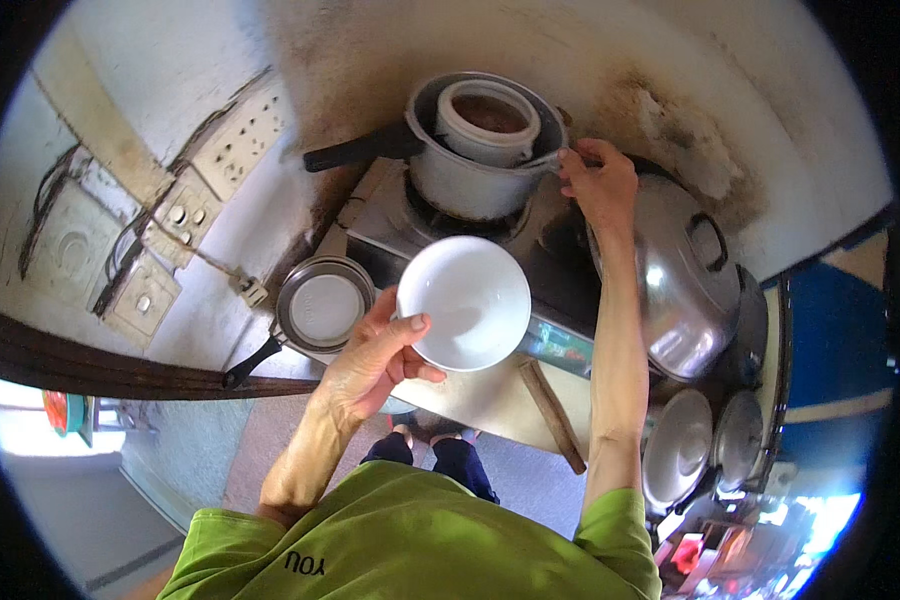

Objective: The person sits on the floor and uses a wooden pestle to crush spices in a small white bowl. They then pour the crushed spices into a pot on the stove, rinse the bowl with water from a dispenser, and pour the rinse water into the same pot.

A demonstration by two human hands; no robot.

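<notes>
My left hand (381,352) grips a white bowl (465,304) by its left rim, thumb inside, with the inside of the bowl facing me. Up at the stove, my right hand (596,176) has its thumb and fingertips at the right rim of a metal pot (472,184); a thin utensil may be between them, but I cannot tell. The pot has a long black handle (364,148) and stands on a burner. Inside it sits a smaller white pot (486,150) that holds a dark brown content (491,114).
Left of the bowl is a small black-handled pan (279,322) with a white lid or dish (326,306) in it. A large domed metal lid (679,277) stands right of my forearm. A wooden stick (551,415) lies at the counter's front edge. Sockets (236,139) line the left wall.
</notes>
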